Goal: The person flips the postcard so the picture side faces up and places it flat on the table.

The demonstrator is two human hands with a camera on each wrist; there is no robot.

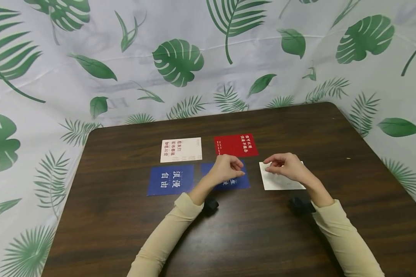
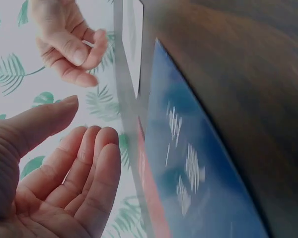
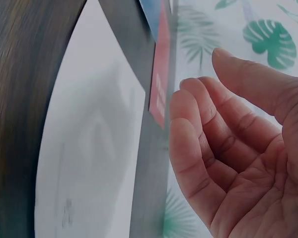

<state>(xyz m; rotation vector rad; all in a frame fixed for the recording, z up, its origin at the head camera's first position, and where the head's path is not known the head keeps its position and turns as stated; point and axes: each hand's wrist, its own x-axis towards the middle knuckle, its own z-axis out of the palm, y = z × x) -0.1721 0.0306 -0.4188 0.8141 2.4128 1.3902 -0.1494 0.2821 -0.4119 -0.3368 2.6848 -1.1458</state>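
Observation:
My left hand hovers over a blue card with white characters, its fingers loosely bent and nothing between them. That hand shows an empty palm in the left wrist view, thumb apart from the fingertips. To the right, my right hand is above a white card, covering part of it. In the right wrist view the right hand is likewise empty, fingers softly curved beside the white card. A red card lies behind the blue one.
A cream card with red characters and another blue card lie on the left side of the dark wooden table. Behind the table hangs a white leaf-print cloth. A dark wrist device sits under the left wrist.

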